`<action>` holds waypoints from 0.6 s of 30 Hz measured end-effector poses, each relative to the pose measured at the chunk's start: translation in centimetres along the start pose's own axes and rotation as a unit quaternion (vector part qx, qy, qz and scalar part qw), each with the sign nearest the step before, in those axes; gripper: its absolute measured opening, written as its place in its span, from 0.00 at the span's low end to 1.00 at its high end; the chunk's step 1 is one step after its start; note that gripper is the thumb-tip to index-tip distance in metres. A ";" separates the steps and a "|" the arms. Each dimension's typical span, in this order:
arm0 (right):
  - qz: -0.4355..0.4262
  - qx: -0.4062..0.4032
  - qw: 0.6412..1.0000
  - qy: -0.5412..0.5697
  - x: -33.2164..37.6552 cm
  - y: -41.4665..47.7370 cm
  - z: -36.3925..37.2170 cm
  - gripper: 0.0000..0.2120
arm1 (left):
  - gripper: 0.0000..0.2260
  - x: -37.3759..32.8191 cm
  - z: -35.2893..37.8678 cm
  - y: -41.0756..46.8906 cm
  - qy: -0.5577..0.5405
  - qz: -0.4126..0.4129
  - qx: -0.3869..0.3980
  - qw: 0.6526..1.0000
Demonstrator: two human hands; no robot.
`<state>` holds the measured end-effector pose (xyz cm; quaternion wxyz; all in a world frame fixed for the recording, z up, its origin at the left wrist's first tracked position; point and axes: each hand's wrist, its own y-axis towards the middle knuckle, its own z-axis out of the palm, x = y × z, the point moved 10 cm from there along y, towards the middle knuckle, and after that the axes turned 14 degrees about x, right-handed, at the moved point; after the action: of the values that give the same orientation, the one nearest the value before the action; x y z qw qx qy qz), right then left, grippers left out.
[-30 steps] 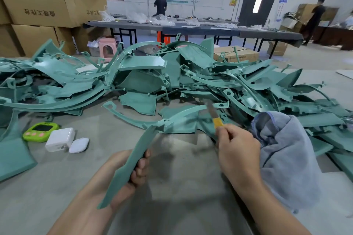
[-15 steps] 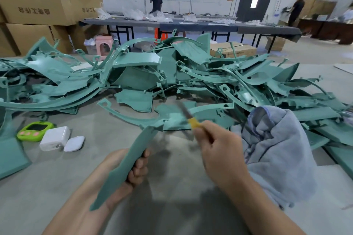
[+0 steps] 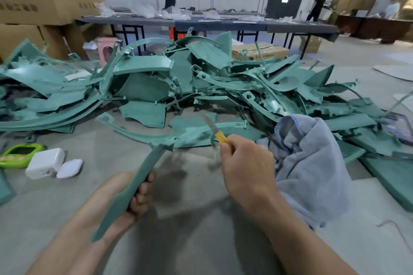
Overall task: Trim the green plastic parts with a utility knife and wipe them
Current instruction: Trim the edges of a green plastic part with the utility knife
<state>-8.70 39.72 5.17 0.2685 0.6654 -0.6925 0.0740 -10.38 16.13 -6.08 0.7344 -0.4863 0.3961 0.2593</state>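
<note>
1. Head view, left side: our left hand (image 3: pixel 136 194) has its fingers curled round the lower stretch of the part (image 3: pixel 146 163). This is a long curved green strip that rises from near the table (image 3: pixel 178 241) toward the pile (image 3: pixel 143 87).
2. Head view, right side: our right hand (image 3: pixel 245 167) is closed on the yellow handle of the knife (image 3: pixel 218 133). The blade is out and blurred, above the part's wide far end, and we cannot tell whether it touches.
3. The cloth (image 3: pixel 312 163) bunches just beside that hand. Whether we also hold it is hidden.
4. In our judgement, the left grip should stay firm and below the cut, with the fingers out of the blade's path.
5. We should lay the blade shallow along the edge and stroke away from the holding hand, so it shaves the flash and does not dig in.
6. We would turn the part to reach each edge. The wiping is not yet done.
</note>
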 end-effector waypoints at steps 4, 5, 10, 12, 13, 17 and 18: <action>0.096 0.008 0.992 0.085 -4.6 0.6 -0.7 0.21 | 0.17 -1.0 -1.5 -0.8 0.014 0.047 -0.105 0.993; 0.076 0.023 0.988 0.135 -4.1 0.4 -0.1 0.20 | 0.19 -1.8 -2.3 -1.3 0.081 0.080 -0.164 0.980; 0.056 0.199 0.802 0.560 -0.8 -0.6 4.7 0.17 | 0.22 -6.5 -1.3 -6.8 0.297 0.310 -0.353 0.832; 0.078 0.256 0.719 0.641 0.0 -1.3 6.1 0.16 | 0.21 -6.7 -1.0 -7.5 0.329 0.325 -0.385 0.799; 0.091 0.267 0.705 0.651 0.2 -1.6 6.5 0.14 | 0.21 -6.7 -1.1 -7.7 0.324 0.325 -0.397 0.795; 0.110 0.312 0.689 0.644 0.9 -2.5 7.4 0.12 | 0.20 -6.2 -1.6 -8.4 0.267 0.337 -0.428 0.795; 0.100 0.329 0.668 0.660 1.4 -2.6 7.4 0.12 | 0.20 -6.1 -1.7 -8.5 0.258 0.341 -0.427 0.797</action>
<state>-8.15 34.81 -1.13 0.4099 0.4152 -0.3278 0.7430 -7.84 11.25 2.99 0.1876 -0.6330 0.5600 0.5005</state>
